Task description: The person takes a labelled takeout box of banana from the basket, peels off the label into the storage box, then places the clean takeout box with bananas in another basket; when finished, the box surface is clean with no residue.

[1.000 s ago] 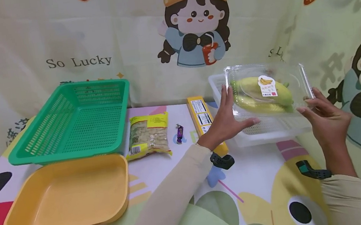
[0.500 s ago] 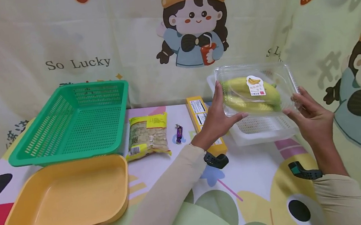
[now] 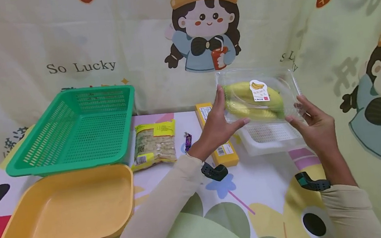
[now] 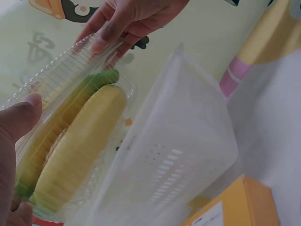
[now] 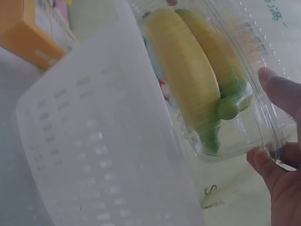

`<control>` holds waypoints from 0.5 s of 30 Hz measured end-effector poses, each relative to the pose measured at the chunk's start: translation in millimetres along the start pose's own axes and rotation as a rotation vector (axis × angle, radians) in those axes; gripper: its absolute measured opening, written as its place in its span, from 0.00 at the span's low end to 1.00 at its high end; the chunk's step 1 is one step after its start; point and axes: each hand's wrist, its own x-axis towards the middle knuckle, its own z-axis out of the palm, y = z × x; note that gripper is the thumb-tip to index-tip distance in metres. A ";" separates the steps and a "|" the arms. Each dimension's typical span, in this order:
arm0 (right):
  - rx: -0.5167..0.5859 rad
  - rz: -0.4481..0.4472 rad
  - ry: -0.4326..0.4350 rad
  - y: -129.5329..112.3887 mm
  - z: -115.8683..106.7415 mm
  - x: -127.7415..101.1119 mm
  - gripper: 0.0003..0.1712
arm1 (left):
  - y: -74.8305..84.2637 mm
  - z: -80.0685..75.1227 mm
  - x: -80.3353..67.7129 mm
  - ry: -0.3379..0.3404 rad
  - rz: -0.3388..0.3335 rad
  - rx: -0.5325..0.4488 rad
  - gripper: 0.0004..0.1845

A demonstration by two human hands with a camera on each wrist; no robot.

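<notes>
A clear plastic clamshell box [image 3: 284,83] with yellow, green-tipped bananas [image 3: 246,108] inside and a banana label [image 3: 259,91] on its lid is held up between both hands. My left hand [image 3: 214,126] grips its left end, thumb at the near edge. The right end is pinched by my right hand [image 3: 314,125], as the right wrist view also shows with the fingertips [image 5: 265,165] on the rim. Below and behind the box stands a white perforated basket [image 3: 271,140]; the left wrist view shows the box apart from the basket wall [image 4: 188,141].
On the left are a green basket [image 3: 105,139] and an orange-yellow tray [image 3: 79,204]. A yellow-and-beige packet [image 3: 156,143], a purple wrapped candy [image 3: 188,141] and a long yellow box [image 3: 227,156] lie in the middle. Patterned curtains [image 3: 137,30] rise behind.
Both hands have carried the clamshell box leftward above the white basket, keeping their grip. The left forearm now partly covers the candy and more of the yellow box. Other items stay put.
</notes>
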 end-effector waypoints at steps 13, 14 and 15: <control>-0.018 0.006 -0.090 -12.6 19.1 -9.0 0.35 | 14.1 -40.3 -8.6 -0.071 -0.009 0.133 0.56; -0.027 0.005 -0.100 -13.0 20.4 -10.4 0.35 | 14.8 -43.2 -10.2 -0.075 -0.004 0.146 0.55; -0.039 0.006 -0.109 -13.6 21.6 -12.0 0.35 | 15.6 -46.2 -11.9 -0.080 -0.002 0.162 0.54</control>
